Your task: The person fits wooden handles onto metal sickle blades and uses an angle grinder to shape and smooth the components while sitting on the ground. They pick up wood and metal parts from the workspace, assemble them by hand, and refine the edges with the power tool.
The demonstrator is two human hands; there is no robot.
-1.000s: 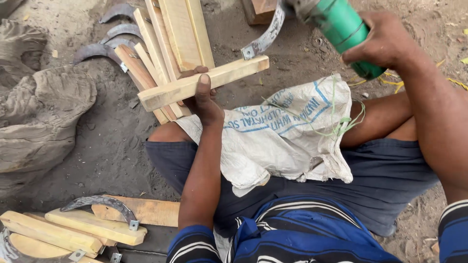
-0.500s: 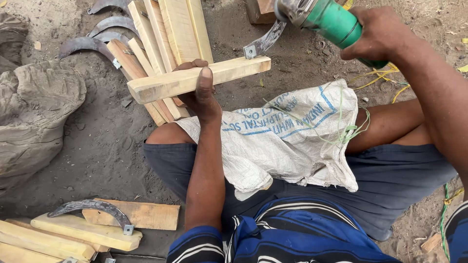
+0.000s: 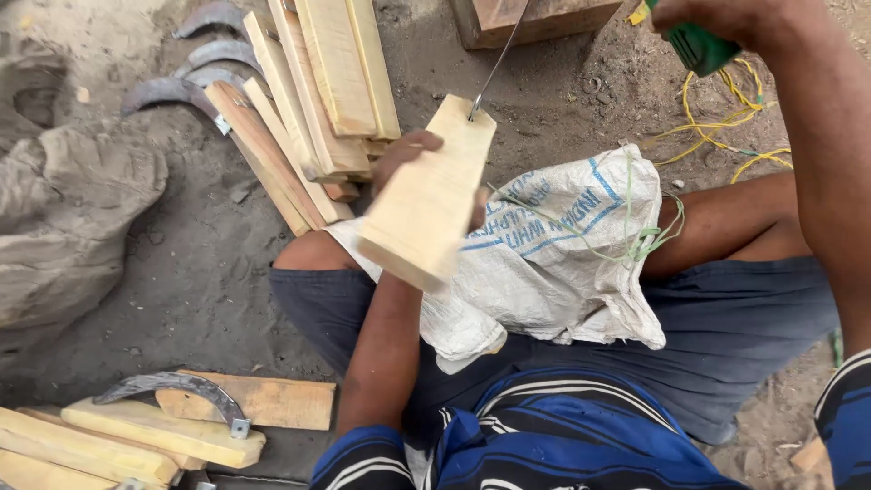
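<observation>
Now that the wooden block has swung from lying crosswise to pointing end-up at the tool, we've got the thin drill bit sitting right on its far end face, so to us it looks like the boring into the end grain is only starting. Our left hand is wrapped around the block from behind, fingers closed on it, holding it over the white woven sack on our lap. Our right hand has come up to the far right corner, clenched on the green drill (only part of it shows).

Room is tight on the far left: the stack of wooden slats sits just beside the block, with curved sickle blades past it. The yellow cord trails on the dirt at right. Near left, more handles and one blade lie well apart from the work.
</observation>
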